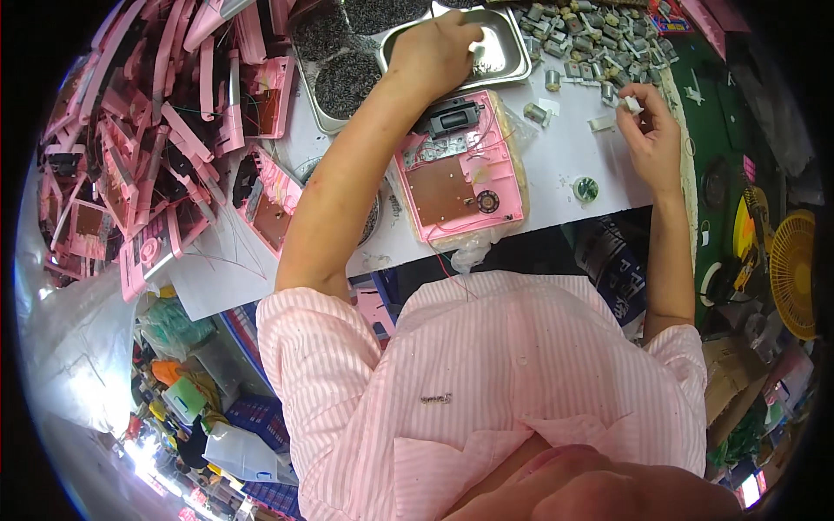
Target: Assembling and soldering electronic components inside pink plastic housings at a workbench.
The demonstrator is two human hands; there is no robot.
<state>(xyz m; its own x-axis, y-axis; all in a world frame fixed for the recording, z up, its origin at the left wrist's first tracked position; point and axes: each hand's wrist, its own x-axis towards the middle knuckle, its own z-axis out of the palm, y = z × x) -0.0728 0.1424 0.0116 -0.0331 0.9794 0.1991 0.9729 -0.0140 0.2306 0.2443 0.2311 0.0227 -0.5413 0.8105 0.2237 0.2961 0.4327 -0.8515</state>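
My left hand (pixel 437 56) is over a shiny metal tray (pixel 521 65) of small parts, its fingers bent together; what they hold, if anything, is hidden. At the right, my right hand (pixel 650 135) pinches a small white plastic part (pixel 632 105) between thumb and fingers. Between my arms lies an open pink casing (pixel 512 165) on a padded wrap, with a brown circuit board (pixel 440 193), a black mechanism (pixel 453 118), a small round black part (pixel 487 201) and loose wires. Close to my right hand are a small metal motor (pixel 536 114) and a pale block (pixel 600 123).
Many pink casings (pixel 139 165) are heaped at the left. Small black parts fill a larger metal tray (pixel 326 120) beside my left forearm. Several small motors (pixel 599 43) lie at the far right. A round green-topped container (pixel 585 188) stands near the table's front edge. A yellow fan (pixel 792 273) is at the right.
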